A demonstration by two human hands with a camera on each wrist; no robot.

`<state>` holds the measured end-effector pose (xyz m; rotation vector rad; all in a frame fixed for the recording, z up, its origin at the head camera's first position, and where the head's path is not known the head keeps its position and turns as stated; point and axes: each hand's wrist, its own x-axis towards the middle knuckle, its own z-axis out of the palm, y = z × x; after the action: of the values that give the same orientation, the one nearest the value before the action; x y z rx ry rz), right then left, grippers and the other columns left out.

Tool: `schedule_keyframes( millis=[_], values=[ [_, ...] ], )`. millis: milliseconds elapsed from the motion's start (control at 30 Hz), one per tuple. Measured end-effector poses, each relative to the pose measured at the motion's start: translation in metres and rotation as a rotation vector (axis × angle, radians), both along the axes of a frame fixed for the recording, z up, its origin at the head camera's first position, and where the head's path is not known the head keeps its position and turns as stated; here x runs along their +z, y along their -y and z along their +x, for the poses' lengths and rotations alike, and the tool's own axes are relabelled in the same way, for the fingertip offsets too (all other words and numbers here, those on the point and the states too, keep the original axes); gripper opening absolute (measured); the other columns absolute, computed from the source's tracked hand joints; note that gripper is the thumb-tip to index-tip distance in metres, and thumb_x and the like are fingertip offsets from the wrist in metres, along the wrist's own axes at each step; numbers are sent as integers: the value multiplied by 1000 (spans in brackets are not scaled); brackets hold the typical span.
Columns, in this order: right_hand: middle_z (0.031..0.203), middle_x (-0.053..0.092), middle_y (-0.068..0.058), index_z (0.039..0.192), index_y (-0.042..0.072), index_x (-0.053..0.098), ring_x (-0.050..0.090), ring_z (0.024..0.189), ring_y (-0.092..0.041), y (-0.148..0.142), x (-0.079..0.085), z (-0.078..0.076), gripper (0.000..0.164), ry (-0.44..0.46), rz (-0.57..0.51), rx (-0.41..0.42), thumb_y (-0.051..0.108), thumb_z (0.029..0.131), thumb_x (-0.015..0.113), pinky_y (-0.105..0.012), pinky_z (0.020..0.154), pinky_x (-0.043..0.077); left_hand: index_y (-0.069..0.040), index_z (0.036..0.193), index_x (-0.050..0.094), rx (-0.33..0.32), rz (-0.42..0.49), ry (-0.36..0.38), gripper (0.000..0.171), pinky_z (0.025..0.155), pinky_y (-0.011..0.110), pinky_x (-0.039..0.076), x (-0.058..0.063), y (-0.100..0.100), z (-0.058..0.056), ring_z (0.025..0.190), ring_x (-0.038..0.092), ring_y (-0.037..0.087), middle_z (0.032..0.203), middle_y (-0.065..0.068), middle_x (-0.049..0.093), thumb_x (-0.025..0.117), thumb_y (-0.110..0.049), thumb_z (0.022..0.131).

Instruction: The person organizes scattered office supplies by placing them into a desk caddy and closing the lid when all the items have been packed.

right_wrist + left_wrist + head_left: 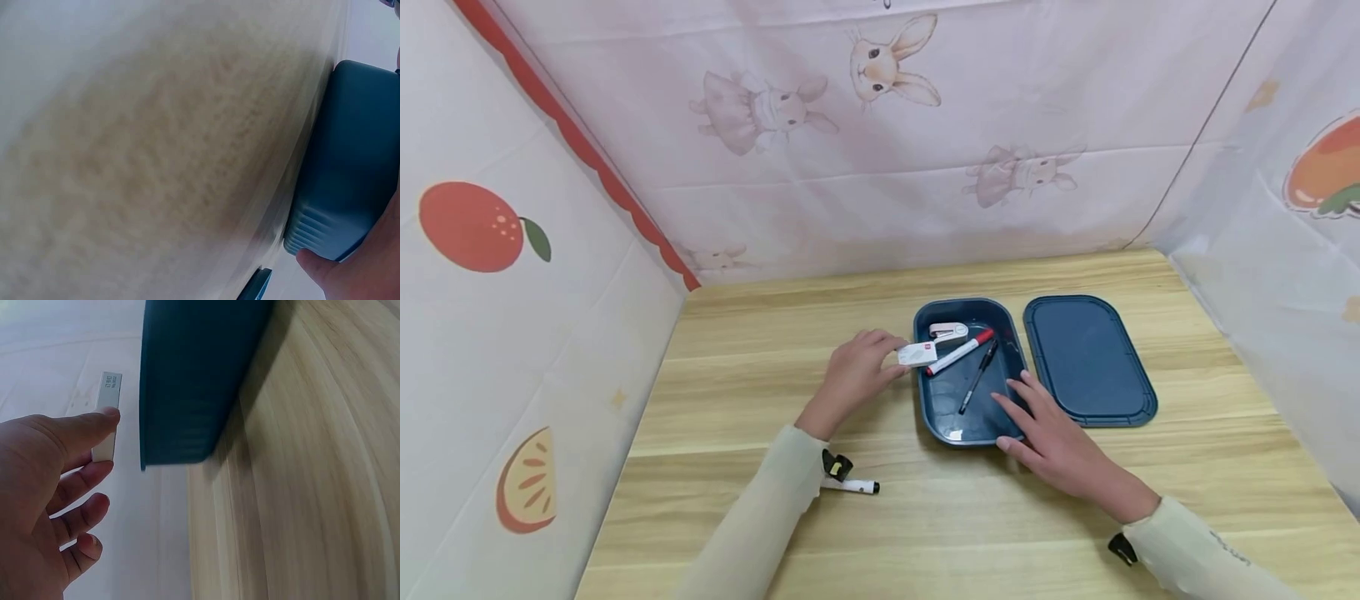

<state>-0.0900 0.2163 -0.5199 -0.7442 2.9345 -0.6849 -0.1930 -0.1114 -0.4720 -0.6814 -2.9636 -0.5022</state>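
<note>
My left hand (857, 375) pinches a small white box (917, 354), which looks like a staple box, between thumb and fingers. It is held over the left rim of a dark blue plastic container (936, 421). Seen from the left wrist, the white box (107, 419) is on edge, beside the container's outer wall (187, 394). My right hand (1060, 442) rests at the container's near right corner with fingers spread, fingertips over the rim. Inside lie a white stapler (949, 332), a red-capped marker (961, 352) and a black pen (978, 377).
The matching blue lid (1086, 358) lies flat to the container's right. A white marker with a black cap (857, 486) lies on the wooden table (737, 400), partly covered by my left sleeve. Printed cloth walls (820, 208) border the table at the back and sides.
</note>
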Motion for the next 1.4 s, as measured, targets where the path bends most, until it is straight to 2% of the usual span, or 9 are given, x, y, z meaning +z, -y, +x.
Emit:
schedule_keyframes(
  millis=[233,600,833,1000,1167,1400],
  values=[
    [166,24,-9,157,28,36,2,157,-29,0,-1,0,63,3,7,-2,55,102,49,-66,115,28,-26,130,68,-30,-30,19,41,90,39,53,-2,-19,-5,117,59,17,127,-4,66,67,-47,95],
    [166,24,-9,157,28,35,2,157,-30,-1,-1,1,62,9,5,-1,55,103,48,-65,115,27,-23,132,67,-75,-136,5,44,83,32,50,-4,-45,-9,105,52,17,126,-4,66,66,-48,95],
    [166,23,-9,157,28,35,3,157,-30,-1,-3,1,62,-2,16,2,55,103,47,-66,115,29,-24,129,70,-114,-144,-28,41,80,30,45,-6,-61,-10,98,50,17,124,-3,68,70,-46,94],
    [165,24,-10,157,27,35,4,157,-31,0,-4,0,62,-16,13,8,53,103,48,-65,114,30,-26,129,70,-124,-198,-12,42,73,26,39,-9,-68,-9,92,45,17,123,-4,68,68,-49,94],
    [166,23,-9,158,28,34,2,157,-30,1,-4,0,62,-16,14,6,54,103,48,-65,114,29,-25,131,69,-142,-277,-7,48,74,27,36,-11,-71,-8,93,42,17,122,-4,68,67,-55,93],
    [166,23,-8,157,28,35,3,157,-29,1,-2,0,63,-12,24,-7,56,102,47,-64,115,29,-25,135,65,-141,-269,15,54,77,29,37,-11,-74,-5,96,40,18,126,-3,66,66,-57,92]
  ],
)
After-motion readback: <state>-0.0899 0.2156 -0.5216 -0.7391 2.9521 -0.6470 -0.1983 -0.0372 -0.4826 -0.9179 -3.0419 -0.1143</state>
